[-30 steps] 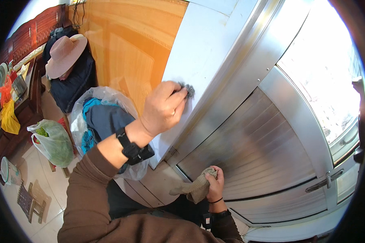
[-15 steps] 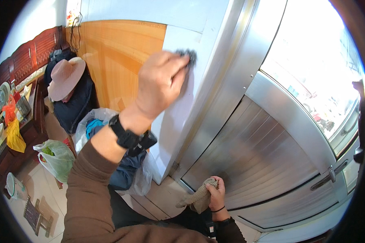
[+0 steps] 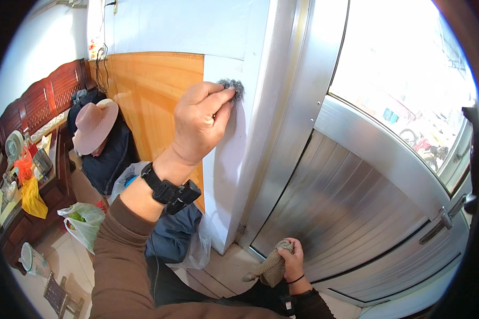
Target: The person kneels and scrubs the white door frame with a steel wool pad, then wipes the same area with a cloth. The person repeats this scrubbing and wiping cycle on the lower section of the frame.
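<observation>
My left hand [image 3: 201, 114] is raised to a white wall strip [image 3: 226, 175] beside the door frame. Its fingers pinch a dark grey, curly steel wool scrubber [image 3: 233, 90], pressed against the white surface. A black band with a small box [image 3: 170, 191] circles that wrist. Low in front of the metal door [image 3: 351, 207], my right hand [image 3: 292, 260] grips a striped tan-and-grey cloth [image 3: 272, 268] that hangs bunched from the fingers. Part of the cloth is covered by the fingers.
An orange wood-look panel [image 3: 143, 90] adjoins the white strip. To the left are a pink hat [image 3: 95, 125] on dark clothing, a cluttered wooden table [image 3: 64, 186], a bag of greens [image 3: 85, 226], a bin [image 3: 33, 259] and a small stool [image 3: 58, 295]. The door handle [image 3: 436, 226] juts out at right.
The view has shifted, so the room sits lower in it. My left hand has moved down slightly along the white strip with the scrubber. The right hand still holds the cloth.
</observation>
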`<move>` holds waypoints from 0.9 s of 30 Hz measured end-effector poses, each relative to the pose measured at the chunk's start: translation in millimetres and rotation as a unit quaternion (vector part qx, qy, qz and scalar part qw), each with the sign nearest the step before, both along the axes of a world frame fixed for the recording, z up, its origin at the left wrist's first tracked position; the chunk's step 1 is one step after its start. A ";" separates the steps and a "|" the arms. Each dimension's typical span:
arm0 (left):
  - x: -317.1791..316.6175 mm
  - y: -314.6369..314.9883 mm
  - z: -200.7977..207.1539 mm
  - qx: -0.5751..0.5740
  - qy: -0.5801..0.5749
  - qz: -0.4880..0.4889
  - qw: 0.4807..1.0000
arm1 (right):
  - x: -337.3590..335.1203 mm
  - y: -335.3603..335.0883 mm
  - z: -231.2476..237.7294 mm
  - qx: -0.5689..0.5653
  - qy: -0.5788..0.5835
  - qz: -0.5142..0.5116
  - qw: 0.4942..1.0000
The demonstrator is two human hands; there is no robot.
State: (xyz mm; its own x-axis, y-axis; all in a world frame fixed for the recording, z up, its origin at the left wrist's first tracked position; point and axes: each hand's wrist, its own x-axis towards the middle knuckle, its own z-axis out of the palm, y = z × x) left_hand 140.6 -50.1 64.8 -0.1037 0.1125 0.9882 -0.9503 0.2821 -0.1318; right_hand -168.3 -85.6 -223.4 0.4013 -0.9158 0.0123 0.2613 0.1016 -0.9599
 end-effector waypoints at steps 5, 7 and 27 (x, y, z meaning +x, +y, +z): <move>5.5 -17.4 19.4 -0.021 0.058 -0.030 0.998 | 1.0 -3.3 -4.2 -0.013 0.004 0.000 1.000; 4.9 -19.6 11.1 -0.015 0.077 -0.029 0.996 | -0.9 -2.7 -5.6 -0.023 0.015 -0.003 1.000; -14.1 10.3 -101.4 0.127 0.138 -0.020 0.982 | 3.2 4.4 -3.4 0.012 0.007 0.008 1.000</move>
